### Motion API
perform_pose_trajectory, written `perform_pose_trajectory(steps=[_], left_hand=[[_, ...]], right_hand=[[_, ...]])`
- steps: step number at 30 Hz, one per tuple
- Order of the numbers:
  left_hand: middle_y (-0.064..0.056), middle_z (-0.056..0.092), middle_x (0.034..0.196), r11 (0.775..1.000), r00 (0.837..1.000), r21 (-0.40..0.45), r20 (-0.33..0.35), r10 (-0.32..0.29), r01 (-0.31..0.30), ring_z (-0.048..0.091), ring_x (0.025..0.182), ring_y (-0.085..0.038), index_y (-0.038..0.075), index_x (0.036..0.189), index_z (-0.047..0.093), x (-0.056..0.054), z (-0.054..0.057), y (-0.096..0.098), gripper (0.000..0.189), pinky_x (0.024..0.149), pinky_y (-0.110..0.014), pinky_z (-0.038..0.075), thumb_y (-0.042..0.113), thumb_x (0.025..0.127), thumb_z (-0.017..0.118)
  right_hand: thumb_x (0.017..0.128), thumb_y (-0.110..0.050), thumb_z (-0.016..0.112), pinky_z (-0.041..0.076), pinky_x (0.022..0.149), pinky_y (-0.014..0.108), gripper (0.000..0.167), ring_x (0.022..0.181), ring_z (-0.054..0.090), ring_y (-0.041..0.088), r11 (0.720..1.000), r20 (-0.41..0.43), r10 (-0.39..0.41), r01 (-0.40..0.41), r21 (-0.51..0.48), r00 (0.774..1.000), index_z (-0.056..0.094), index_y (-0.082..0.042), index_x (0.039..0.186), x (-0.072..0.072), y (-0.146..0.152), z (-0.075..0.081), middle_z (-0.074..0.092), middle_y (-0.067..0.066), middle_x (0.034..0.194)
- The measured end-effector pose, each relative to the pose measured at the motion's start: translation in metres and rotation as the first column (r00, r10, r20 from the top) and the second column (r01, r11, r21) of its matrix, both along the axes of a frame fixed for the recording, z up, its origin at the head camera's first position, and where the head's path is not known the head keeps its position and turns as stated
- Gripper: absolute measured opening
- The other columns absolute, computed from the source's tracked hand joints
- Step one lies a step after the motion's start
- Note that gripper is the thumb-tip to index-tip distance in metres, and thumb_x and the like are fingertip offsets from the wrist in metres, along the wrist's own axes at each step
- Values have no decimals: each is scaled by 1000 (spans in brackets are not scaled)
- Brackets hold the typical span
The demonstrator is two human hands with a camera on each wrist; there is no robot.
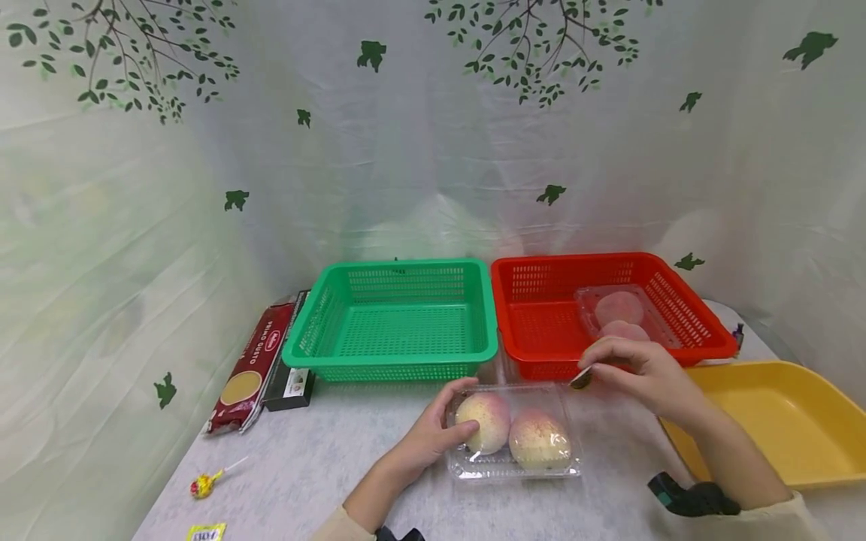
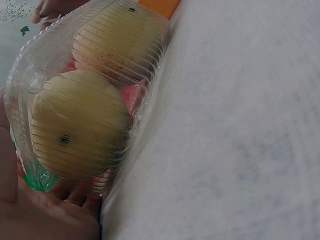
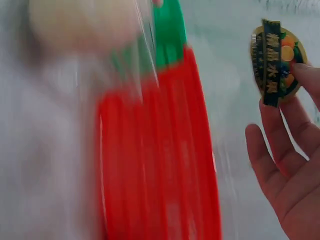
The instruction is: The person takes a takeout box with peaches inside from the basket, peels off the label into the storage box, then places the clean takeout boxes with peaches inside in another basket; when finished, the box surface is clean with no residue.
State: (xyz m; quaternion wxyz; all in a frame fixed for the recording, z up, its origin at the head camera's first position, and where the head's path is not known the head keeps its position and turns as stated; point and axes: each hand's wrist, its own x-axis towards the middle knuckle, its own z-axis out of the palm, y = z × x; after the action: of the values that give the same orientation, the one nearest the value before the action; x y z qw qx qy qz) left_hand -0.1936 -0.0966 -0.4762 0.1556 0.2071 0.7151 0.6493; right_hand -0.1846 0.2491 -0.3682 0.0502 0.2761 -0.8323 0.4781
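Observation:
A clear plastic clamshell box (image 1: 509, 467) with two peaches, one on the left (image 1: 483, 422) and one on the right (image 1: 539, 439), sits on the table in front of the baskets. My left hand (image 1: 433, 430) grips its left side, thumb over the lid and fingers at the far edge. In the left wrist view, the box's ribbed wall shows with the peaches inside. Above the box's far right corner, my right hand (image 1: 643, 373) pinches an oval sticker (image 3: 278, 62) between thumb and fingers. The sticker is dark with gold edging, printed fruit and characters.
Behind the box stand a green basket (image 1: 406, 359) and a red basket (image 1: 541, 349), the red one holding another clear box of peaches (image 1: 619, 309). A yellow tray (image 1: 791, 421) lies right. At left are a red packet (image 1: 253, 361), a dark box (image 1: 287, 387) and a lollipop (image 1: 203, 485).

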Motion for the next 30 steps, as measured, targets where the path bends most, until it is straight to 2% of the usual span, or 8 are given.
perform_pose_trajectory(steps=[6, 11, 14, 17, 20, 23, 26, 30], left_hand=[[0, 43, 152, 1000, 1000, -15, 5, 21, -21, 34, 142, -22, 27, 149, 40, 1, 0, -3, 65, 119, -47, 21, 27, 92, 70], [2, 41, 153, 1000, 1000, -12, 5, 11, -10, 33, 144, -22, 27, 150, 39, 0, 0, -2, 65, 120, -47, 19, 28, 92, 69], [2, 40, 154, 1000, 1000, -5, 7, 5, -5, 32, 144, -21, 28, 149, 39, -1, 0, 0, 65, 120, -48, 19, 28, 92, 69], [2, 40, 153, 1000, 1000, -1, 12, 5, -5, 32, 143, -21, 29, 150, 38, -1, -1, 2, 66, 120, -50, 19, 29, 92, 69], [2, 40, 153, 1000, 1000, 0, 14, 5, -5, 32, 143, -21, 29, 150, 38, 0, -1, 3, 66, 120, -50, 18, 29, 92, 69], [3, 40, 153, 1000, 1000, -4, 16, 5, -4, 31, 144, -22, 30, 150, 38, -1, -1, 3, 65, 121, -53, 17, 29, 92, 69], [3, 40, 153, 1000, 1000, -8, 18, 5, -5, 30, 144, -23, 32, 149, 38, -1, -2, 2, 65, 122, -57, 16, 30, 92, 69], [3, 40, 152, 1000, 1000, -10, 19, 6, -5, 30, 144, -23, 31, 149, 38, -1, -1, 1, 65, 122, -58, 16, 31, 92, 69]], right_hand=[[95, -13, 66, 57, 68, 22, 15, 86, 62, 5, 965, 58, -158, 142, 221, 986, 72, -13, 109, -7, 62, 4, 73, -8, 97], [95, -10, 65, 49, 56, 24, 17, 77, 57, 7, 924, 88, -164, 122, 363, 983, 71, -13, 111, -14, 114, 0, 70, -11, 94], [96, -9, 63, 46, 54, 24, 18, 73, 55, 6, 882, 136, -159, 79, 464, 978, 69, -10, 113, -19, 141, -2, 69, -13, 96], [96, -7, 62, 45, 53, 24, 21, 70, 52, 7, 836, 230, -189, 33, 548, 955, 68, -6, 116, -23, 162, -4, 69, -7, 101], [94, -5, 62, 46, 52, 25, 25, 69, 51, 5, 793, 313, -243, 3, 609, 918, 68, -3, 118, -24, 178, -6, 70, 3, 105], [93, -3, 61, 46, 53, 26, 25, 71, 50, 5, 756, 350, -288, -13, 654, 891, 68, -2, 117, -24, 187, -10, 70, 9, 107], [93, 0, 59, 45, 52, 26, 24, 70, 48, 5, 745, 358, -299, -18, 667, 884, 68, -5, 115, -22, 192, -17, 68, 8, 105], [91, 5, 56, 45, 49, 26, 24, 70, 47, 0, 766, 343, -263, -21, 642, 902, 68, -3, 110, -19, 198, -26, 67, 8, 102]])
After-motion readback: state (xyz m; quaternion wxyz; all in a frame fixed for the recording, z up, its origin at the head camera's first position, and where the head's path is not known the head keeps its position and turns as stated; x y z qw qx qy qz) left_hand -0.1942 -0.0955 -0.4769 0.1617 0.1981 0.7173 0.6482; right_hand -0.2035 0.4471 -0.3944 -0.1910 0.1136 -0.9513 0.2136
